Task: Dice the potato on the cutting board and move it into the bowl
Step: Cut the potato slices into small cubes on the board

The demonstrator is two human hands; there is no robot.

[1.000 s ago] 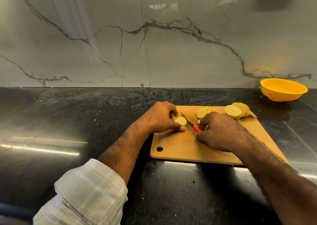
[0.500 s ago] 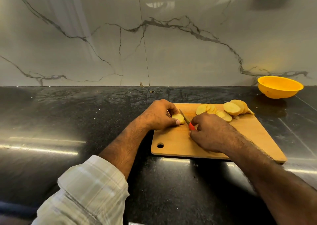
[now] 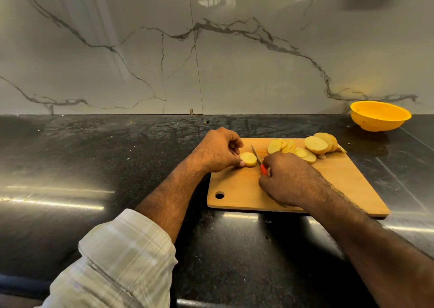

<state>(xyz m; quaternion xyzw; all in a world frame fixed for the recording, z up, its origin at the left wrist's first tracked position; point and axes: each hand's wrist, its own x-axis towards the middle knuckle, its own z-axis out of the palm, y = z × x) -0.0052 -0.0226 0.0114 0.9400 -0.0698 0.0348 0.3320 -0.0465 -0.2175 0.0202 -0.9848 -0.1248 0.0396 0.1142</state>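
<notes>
A wooden cutting board [image 3: 340, 185] lies on the black counter. My left hand [image 3: 218, 150] pinches a small stack of round potato slices [image 3: 249, 159] at the board's far left corner. My right hand [image 3: 288, 178] grips a red-handled knife [image 3: 259, 161], whose blade stands just right of that stack. Several more potato slices [image 3: 305, 148] lie in a loose row along the board's far edge. The yellow bowl [image 3: 380, 115] sits at the back right against the wall; nothing shows inside it.
The black stone counter [image 3: 94, 167] stretches left of the board. A marble wall [image 3: 211, 49] rises behind it. The board has a hang hole [image 3: 219, 195] at its near left corner. My left sleeve [image 3: 117, 260] is at the bottom left.
Both hands stay on the stack and the knife. The blade has shifted slightly along the right side of the stack. The view has drifted a little.
</notes>
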